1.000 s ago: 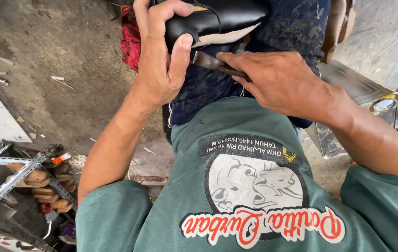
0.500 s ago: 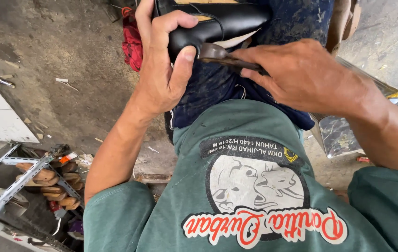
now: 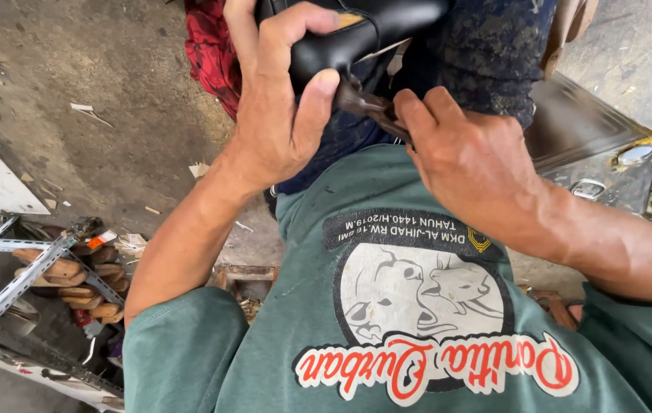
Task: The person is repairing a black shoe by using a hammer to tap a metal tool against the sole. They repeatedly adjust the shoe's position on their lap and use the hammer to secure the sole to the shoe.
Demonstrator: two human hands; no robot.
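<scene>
Bare concrete floor (image 3: 96, 99) across upper left of frame, stained dark, scattered w/ small wood scraps (image 3: 85, 111) & paper bits, red cloth (image 3: 211, 53) bunched at top centre, metal angle-iron rack (image 3: 4, 260) w/ wooden shoe lasts (image 3: 73, 271) lower left

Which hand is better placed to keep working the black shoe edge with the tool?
Right, probably. The right hand already grips the dark metal tool, its tip at the black shoe. The left hand is wrapped around the shoe, steadying it.
</scene>
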